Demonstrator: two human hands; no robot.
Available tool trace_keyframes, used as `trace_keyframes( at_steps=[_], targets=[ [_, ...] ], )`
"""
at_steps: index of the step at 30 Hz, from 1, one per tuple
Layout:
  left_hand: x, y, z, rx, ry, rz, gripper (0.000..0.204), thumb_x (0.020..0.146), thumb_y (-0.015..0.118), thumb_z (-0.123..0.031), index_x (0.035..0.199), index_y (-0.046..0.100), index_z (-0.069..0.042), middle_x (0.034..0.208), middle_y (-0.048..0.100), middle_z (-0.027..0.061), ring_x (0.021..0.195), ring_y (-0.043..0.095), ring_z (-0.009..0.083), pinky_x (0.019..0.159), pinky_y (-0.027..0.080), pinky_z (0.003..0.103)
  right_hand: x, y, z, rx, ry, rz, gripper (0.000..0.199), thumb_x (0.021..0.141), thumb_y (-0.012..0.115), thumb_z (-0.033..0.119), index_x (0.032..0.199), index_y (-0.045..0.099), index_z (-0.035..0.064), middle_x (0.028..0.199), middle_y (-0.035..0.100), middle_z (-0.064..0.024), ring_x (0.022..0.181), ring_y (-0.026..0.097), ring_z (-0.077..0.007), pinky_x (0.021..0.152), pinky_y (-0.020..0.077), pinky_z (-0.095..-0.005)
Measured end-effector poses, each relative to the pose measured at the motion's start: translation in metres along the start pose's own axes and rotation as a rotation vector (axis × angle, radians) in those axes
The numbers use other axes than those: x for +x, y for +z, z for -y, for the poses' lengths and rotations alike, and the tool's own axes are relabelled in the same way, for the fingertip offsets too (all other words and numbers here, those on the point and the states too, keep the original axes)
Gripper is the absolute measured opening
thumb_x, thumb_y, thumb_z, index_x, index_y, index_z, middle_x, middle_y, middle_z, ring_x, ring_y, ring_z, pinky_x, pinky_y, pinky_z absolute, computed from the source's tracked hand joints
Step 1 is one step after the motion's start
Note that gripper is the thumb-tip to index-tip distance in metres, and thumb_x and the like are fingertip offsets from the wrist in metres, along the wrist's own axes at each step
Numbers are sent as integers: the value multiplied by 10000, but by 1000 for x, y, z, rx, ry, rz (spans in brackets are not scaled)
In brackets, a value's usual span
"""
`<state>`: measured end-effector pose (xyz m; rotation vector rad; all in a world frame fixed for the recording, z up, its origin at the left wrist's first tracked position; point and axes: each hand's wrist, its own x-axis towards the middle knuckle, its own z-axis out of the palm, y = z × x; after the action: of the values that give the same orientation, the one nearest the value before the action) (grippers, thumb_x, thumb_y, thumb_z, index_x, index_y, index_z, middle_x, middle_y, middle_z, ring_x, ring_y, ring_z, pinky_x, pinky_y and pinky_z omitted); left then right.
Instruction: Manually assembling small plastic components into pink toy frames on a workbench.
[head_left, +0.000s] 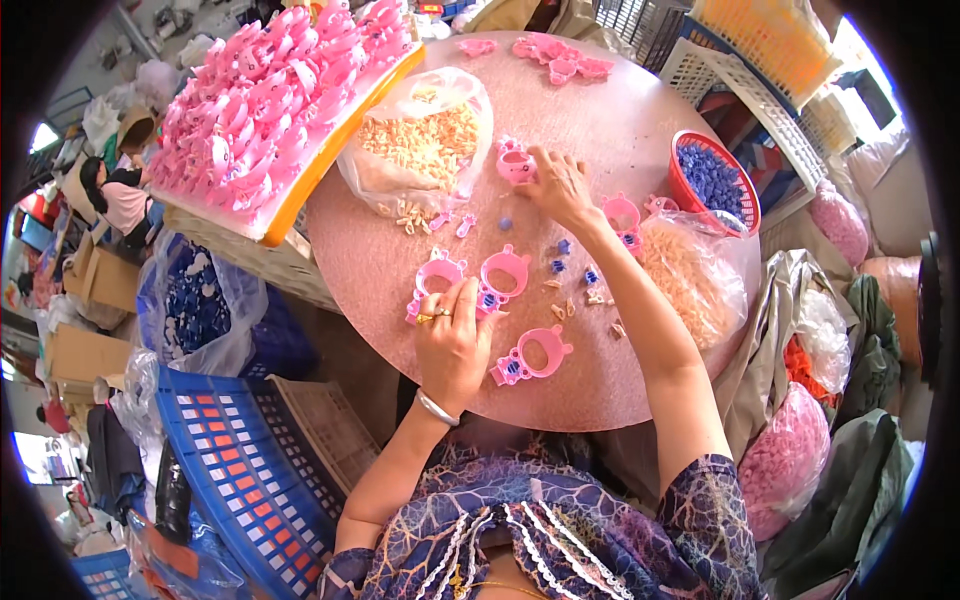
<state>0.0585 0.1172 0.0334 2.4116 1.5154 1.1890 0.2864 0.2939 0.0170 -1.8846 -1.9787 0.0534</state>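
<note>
My left hand (452,340), with a ring and a bangle, is closed on the lower part of a pink plastic frame (505,272) with a round opening and small ears. Blue pieces show beside its fingertips. Against that hand's left side lies a similar pink frame (438,275), and a third frame (535,356) is nearer me. Farther out, my right hand (563,190) has its thumb and forefinger at the edge of a pink piece (515,162), other fingers spread. More pink frames (621,212) lie beside my right forearm. Small blue pieces (558,265) are scattered between my arms.
A bag of cream-coloured parts (420,140) stands at the far left, another bag (692,280) at the right. A red basket (745,165) holds blue pieces. Pink parts (265,110) are heaped on a yellow-edged tray. A blue crate (225,450) leans at the lower left.
</note>
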Motion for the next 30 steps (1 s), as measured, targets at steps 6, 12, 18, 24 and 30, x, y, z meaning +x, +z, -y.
trace_keyframes(
  at_steps=[6, 12, 18, 24, 30],
  targets=[
    [-1, -1, -5, -32, 45, -12, 488, 768, 809, -206, 1180, 631, -15, 1121, 684, 137, 1016, 619, 327, 917, 464, 423, -4, 12, -24, 7, -78, -122, 395, 852, 720, 322, 1163, 635, 94, 1110, 650, -172, 1110, 585, -377, 980, 397, -510],
    [4, -16, 6, -224, 32, -139, 514, 795, 814, -249, 1218, 637, -18, 1201, 669, 130, 1126, 611, 243, 1022, 465, 369, -42, -63, 0, 901, -45, 386, 320, 955, 658, 315, 1109, 671, 36, 949, 696, -47, 835, 634, -122, 757, 526, -292],
    [11, -24, 4, -1618, -399, 416, 592, 947, 689, -254, 1408, 462, 37, 1418, 500, 134, 1171, 591, 195, 947, 526, 300, -114, -98, 34, 1312, -224, 1017, 483, 927, 682, 414, 1152, 640, -12, 1048, 682, -26, 959, 593, -91, 853, 471, -270],
    [1, -22, 0, -1652, -999, 421, 419, 975, 615, -332, 1283, 588, -49, 1140, 675, 155, 899, 674, 158, 569, 494, 218, -106, -99, 9, 721, 93, 154, 230, 972, 608, 115, 1170, 699, 39, 968, 750, -114, 798, 714, -184, 739, 584, -298],
    [6, -26, 19, -2070, -1080, 292, 476, 988, 560, -424, 1272, 567, -42, 1143, 650, 139, 958, 657, 247, 746, 549, 323, -112, -69, -16, 477, 81, 27, 193, 873, 688, 109, 1044, 731, 30, 959, 722, -194, 886, 719, -290, 793, 551, -372]
  ],
)
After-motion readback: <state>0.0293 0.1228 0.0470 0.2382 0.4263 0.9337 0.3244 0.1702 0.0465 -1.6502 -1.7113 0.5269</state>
